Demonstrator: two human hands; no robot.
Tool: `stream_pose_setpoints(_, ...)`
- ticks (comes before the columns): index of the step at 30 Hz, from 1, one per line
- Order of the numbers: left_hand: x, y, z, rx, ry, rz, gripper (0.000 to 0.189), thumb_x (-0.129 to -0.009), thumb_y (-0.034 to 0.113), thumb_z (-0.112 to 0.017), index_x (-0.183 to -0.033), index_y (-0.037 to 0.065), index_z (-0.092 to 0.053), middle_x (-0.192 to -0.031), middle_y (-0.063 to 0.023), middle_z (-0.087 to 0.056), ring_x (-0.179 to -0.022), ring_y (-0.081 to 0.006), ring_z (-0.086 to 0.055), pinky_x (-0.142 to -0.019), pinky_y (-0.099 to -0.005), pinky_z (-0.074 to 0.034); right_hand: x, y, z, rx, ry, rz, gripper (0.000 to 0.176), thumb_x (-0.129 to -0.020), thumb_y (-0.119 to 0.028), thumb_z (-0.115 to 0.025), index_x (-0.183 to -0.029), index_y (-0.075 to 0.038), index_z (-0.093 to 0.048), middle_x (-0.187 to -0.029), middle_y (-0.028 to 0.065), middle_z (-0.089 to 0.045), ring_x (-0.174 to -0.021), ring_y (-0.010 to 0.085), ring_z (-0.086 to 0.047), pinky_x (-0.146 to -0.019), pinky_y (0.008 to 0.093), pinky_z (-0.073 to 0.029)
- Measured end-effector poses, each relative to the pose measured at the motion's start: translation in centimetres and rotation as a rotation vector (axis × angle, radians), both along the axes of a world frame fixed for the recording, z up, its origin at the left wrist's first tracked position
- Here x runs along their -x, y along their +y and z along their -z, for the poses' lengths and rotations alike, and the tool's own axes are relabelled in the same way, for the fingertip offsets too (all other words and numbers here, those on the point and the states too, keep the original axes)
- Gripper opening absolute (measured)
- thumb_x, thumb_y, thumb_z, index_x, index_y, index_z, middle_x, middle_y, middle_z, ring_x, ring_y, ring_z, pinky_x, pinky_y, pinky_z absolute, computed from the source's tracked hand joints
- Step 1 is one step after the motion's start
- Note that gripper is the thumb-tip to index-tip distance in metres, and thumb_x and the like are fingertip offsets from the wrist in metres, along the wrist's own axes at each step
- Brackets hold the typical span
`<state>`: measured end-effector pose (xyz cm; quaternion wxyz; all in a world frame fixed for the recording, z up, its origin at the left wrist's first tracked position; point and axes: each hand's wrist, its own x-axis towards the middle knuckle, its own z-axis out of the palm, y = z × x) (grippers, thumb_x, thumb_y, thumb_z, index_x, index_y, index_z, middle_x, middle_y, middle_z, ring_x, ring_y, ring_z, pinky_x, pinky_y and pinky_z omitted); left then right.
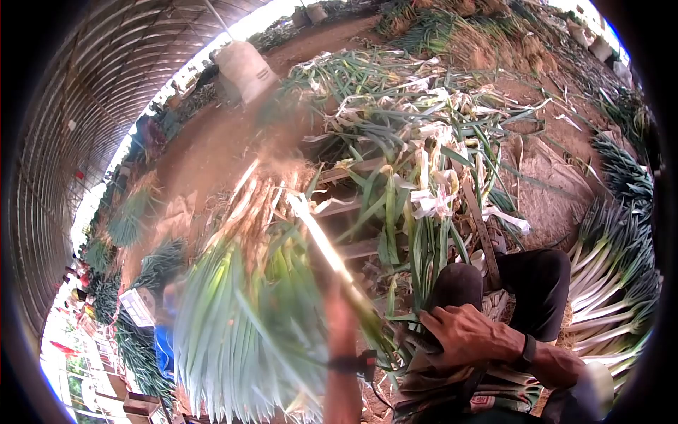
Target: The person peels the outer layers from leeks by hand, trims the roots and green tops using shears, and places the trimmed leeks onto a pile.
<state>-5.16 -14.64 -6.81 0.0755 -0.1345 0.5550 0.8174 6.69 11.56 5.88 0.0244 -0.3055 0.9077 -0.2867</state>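
A long green onion (324, 243) with a bare white stalk slants down across the middle, its green end towards my lap. My left hand (342, 311), smeared by motion, is right beside this stalk; its fingers cannot be made out. My right hand (466, 333) is over my lap with fingers curled round green leaf ends; what lies under the fingers is partly hidden. To the left lies a big heap of unpeeled green onions (233, 318), with brown, soil-covered roots pointing away and leaves towards me.
Stripped leaves and pale skins (431, 148) are piled ahead over wooden slats (360, 247). White-stalked onions (600, 297) lie in a row at the right. A white sack (245, 71) stands at the back left. More onion heaps (438, 32) lie on the dirt floor beyond.
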Motion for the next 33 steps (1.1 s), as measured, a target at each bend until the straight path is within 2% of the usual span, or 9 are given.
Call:
stream_pose_setpoints(3,-0.2,0.6,0.3,-0.136,-0.131,-0.037,0.041,-0.1,0.041,-0.055,-0.116,0.004,-0.063,-0.102,-0.0123,-0.069,-0.083,-0.021,-0.066,-0.073,-0.0311,-0.053,0.7,-0.4,0.2,-0.025,0.024,0.017,0.077,-0.076,-0.042,-0.077,-0.125,0.013,-0.053,-0.091,0.0204,-0.06,-0.08,0.0353,-0.065,-0.066,0.042,-0.054)
stream_pose_setpoints(6,-0.7,-0.2,3.2,-0.216,-0.044,-0.023,0.021,-0.089,0.024,-0.071,-0.103,0.009,-0.065,-0.092,-0.0043,-0.062,-0.084,-0.0175,-0.06,-0.075,-0.0327,-0.047,1.9,-0.4,1.1,-0.052,-0.001,0.057,0.081,-0.076,-0.045,-0.076,-0.128,0.012,-0.051,-0.093,0.0213,-0.06,-0.083,0.0368,-0.065,-0.068,0.0425,-0.054)
stream_pose_setpoints(8,-0.7,0.2,4.7,-0.154,0.002,-0.006,0.016,-0.087,0.017,-0.07,-0.1,0.01,-0.065,-0.09,-0.0023,-0.059,-0.089,-0.0145,-0.057,-0.075,-0.032,-0.045,2.6,-0.3,1.1,-0.066,-0.035,0.083,0.082,-0.075,-0.045,-0.077,-0.129,0.011,-0.05,-0.095,0.0216,-0.061,-0.084,0.0375,-0.065,-0.069,0.0429,-0.054)
stream_pose_setpoints(12,1.0,-0.9,11.1,0.572,0.298,0.141,0.019,-0.09,0.014,-0.064,-0.107,0.01,-0.068,-0.091,-0.0067,-0.063,-0.093,-0.0221,-0.061,-0.08,-0.0371,-0.047,3.2,0.0,1.0,-0.108,-0.088,0.144,0.079,-0.073,-0.041,-0.078,-0.128,0.009,-0.051,-0.1,0.0214,-0.063,-0.085,0.0389,-0.066,-0.07,0.0439,-0.054)
stream_pose_setpoints(15,0.9,-1.1,11.2,1.167,0.592,0.317,0.037,-0.088,0.023,-0.067,-0.124,0.011,-0.065,-0.098,-0.013,-0.067,-0.094,-0.0341,-0.066,-0.089,-0.0425,-0.049,3.6,0.4,2.0,0.033,0.115,0.131,0.051,-0.078,-0.035,-0.072,-0.106,0.005,-0.058,-0.076,0.0228,-0.063,-0.055,0.0337,-0.065,-0.05,0.0427,-0.053)
stream_pose_setpoints(18,1.5,1.9,9.6,1.263,0.216,0.147,0.046,-0.085,0.033,-0.071,-0.123,0.01,-0.061,-0.102,-0.0158,-0.067,-0.091,-0.0386,-0.067,-0.092,-0.0467,-0.048,3.7,0.6,2.1,-0.047,0.057,0.112,0.047,-0.078,-0.034,-0.072,-0.1,0.005,-0.058,-0.074,0.0215,-0.062,-0.056,0.0352,-0.064,-0.05,0.0447,-0.051)
stream_pose_setpoints(24,-1.5,0.5,10.0,1.298,0.284,0.097,0.03,-0.083,0.029,-0.073,-0.097,0.006,-0.061,-0.107,-0.0201,-0.063,-0.103,-0.0402,-0.061,-0.094,-0.0499,-0.046,3.5,1.3,3.0,-0.079,0.104,0.019,0.059,-0.07,-0.04,-0.077,-0.099,0.008,-0.059,-0.08,0.0222,-0.065,-0.07,0.0404,-0.067,-0.064,0.0458,-0.054)
stream_pose_setpoints(29,-2.5,0.7,11.9,1.532,0.458,0.033,0.02,-0.091,0.03,-0.063,-0.098,0.012,-0.063,-0.097,-0.0154,-0.069,-0.086,-0.04,-0.069,-0.073,-0.05,-0.056,3.3,1.2,4.2,-0.028,0.142,-0.013,0.054,-0.067,-0.041,-0.078,-0.09,0.004,-0.059,-0.076,0.0193,-0.063,-0.068,0.0391,-0.066,-0.063,0.0447,-0.053)
stream_pose_setpoints(33,-2.4,1.9,11.6,1.279,0.27,0.092,0.023,-0.078,0.025,-0.076,-0.089,0.008,-0.064,-0.109,-0.0162,-0.063,-0.112,-0.0397,-0.054,-0.101,-0.0509,-0.041,4.0,0.3,2.4,-0.121,0.093,0.029,0.051,-0.064,-0.041,-0.078,-0.087,0.002,-0.06,-0.073,0.0164,-0.062,-0.065,0.0386,-0.064,-0.061,0.0442,-0.051)
